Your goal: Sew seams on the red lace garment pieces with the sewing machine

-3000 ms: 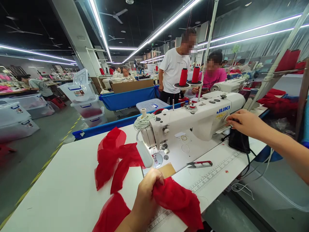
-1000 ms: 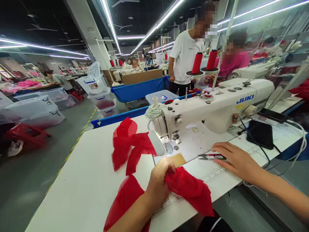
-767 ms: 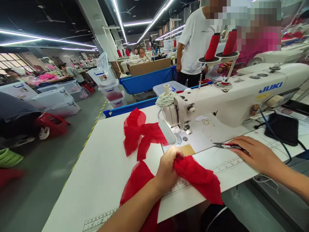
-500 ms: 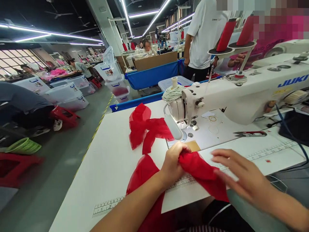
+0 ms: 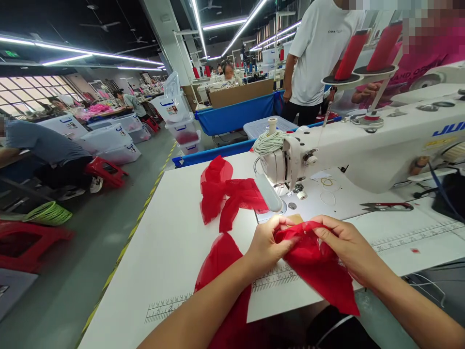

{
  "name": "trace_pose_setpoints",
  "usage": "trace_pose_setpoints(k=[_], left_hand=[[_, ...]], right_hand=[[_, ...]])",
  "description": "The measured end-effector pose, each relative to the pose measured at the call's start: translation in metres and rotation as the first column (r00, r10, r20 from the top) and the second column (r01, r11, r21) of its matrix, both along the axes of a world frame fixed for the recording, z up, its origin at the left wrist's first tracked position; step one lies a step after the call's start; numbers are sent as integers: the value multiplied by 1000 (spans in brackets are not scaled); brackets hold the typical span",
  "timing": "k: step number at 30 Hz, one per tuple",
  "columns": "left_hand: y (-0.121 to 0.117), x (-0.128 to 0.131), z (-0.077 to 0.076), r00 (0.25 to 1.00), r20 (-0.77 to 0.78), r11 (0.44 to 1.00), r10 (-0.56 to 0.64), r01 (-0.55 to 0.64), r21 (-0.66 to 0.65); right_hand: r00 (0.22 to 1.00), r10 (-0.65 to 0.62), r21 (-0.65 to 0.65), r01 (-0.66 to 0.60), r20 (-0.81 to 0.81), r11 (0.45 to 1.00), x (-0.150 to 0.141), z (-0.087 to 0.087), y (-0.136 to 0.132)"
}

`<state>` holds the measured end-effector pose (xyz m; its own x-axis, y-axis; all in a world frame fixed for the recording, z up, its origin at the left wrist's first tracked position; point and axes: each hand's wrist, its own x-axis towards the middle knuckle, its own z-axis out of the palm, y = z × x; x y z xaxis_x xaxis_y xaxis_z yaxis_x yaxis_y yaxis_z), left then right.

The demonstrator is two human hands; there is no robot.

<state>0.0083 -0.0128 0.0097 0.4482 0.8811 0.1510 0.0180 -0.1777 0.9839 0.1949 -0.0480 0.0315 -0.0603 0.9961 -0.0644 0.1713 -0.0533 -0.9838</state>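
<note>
While the left hand (image 5: 267, 247) pinches the bunched top edge of a red cloth (image 5: 323, 274), the right hand (image 5: 341, 245) grips that edge just beside it. The cloth is in front of the sewing machine (image 5: 370, 155), its lower corner hanging past the near edge of the white surface (image 5: 167, 242). To the left lie other red pieces (image 5: 221, 259), one near the left forearm. Scissors (image 5: 390, 207) rest right of the hands, near printed ruler marks (image 5: 410, 238).

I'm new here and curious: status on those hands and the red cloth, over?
Left hand and right hand: both gripping red cloth. Snips lying apart from both hands.
</note>
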Motion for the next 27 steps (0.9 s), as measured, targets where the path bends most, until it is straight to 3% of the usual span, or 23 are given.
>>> trace_pose_setpoints(k=[2,4,7,10,12,14,15,17,21,27], left_hand=[[0,0,0,1000,0,1000,-12,12,-27],[0,0,-2,999,-32,1000,11,-11,4],[0,-2,-3,984,-100,972,145,-123,202],[-4,-4,0,973,-111,849,200,-116,515],[-7,-5,4,982,-148,737,120,12,676],[-9,-5,6,970,-241,664,31,160,730],[-10,-5,7,957,-292,656,6,216,723],[-11,-5,6,943,-332,694,-4,242,678],[-12,-7,4,963,-266,782,46,131,610],[-11,-5,5,882,-457,834,116,164,528]], right_hand=[[966,-93,-182,49,-241,982,-2,1,1],[912,-196,-287,92,-360,954,-4,0,3],[852,-324,-362,174,-411,916,-6,-1,5],[810,-403,-355,259,-427,898,-8,-1,3],[810,-399,-323,274,-430,906,-11,-2,0],[812,-375,-295,262,-447,919,-15,-3,-4],[805,-371,-291,258,-463,921,-17,-3,-5],[770,-399,-313,269,-498,911,-20,-5,-6],[743,-405,-315,270,-533,910,-19,-7,-4],[685,-333,-299,174,-648,938,-16,-3,-2]])
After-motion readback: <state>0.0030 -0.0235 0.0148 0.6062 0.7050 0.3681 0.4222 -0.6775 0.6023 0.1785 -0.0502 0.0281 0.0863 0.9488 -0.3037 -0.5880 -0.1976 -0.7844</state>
